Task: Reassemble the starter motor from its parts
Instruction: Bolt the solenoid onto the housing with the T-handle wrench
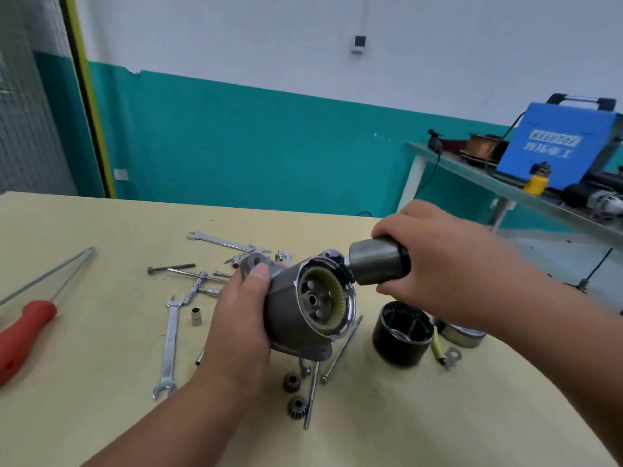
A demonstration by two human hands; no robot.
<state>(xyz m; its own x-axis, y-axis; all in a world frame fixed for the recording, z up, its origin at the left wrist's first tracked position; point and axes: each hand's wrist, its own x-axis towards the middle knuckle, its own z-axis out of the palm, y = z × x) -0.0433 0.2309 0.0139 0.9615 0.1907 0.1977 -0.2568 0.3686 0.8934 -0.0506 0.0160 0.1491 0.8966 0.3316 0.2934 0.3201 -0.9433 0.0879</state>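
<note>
Starter motor's grey cast-metal housing (290, 318) is held above the pale wooden bench (101, 348), my left hand (236, 321) wrapped round its body, my right hand (441, 261) gripping the grey solenoid cylinder (376, 266) at its rim. Looks heavy, rigid, maybe greasy, so I'd grab the casting.

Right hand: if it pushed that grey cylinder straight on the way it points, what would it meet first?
Most likely the upper rim of the housing that the left hand holds; the cylinder in the right hand looks nearly touching it, though depth is unclear.
</note>
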